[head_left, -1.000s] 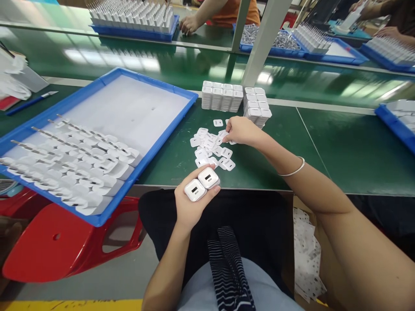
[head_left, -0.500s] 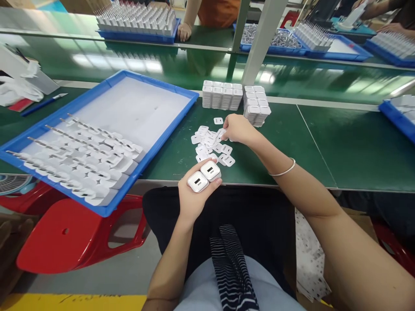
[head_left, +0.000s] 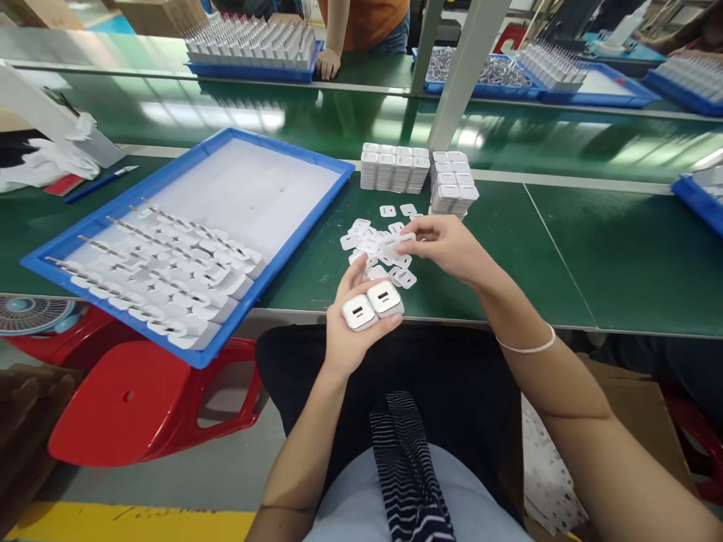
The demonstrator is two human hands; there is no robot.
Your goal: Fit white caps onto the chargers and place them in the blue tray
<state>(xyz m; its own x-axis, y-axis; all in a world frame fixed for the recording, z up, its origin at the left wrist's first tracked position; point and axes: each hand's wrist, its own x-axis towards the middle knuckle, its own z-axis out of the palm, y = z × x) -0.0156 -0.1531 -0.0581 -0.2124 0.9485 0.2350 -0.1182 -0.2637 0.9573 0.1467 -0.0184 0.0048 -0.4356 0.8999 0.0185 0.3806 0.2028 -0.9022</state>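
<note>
Chargers, two side by side, sit gripped in the left hand at the tabletop's near edge; the right hand pinches a label above the loose pile, bare green surface rightward.

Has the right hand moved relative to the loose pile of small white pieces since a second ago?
Yes. The right hand has drawn back from the middle of the pile of small white pieces to its near right edge, pinching one piece, closer to the left hand.

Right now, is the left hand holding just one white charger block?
No, the left hand holds two white charger blocks side by side, ports facing up.
</note>
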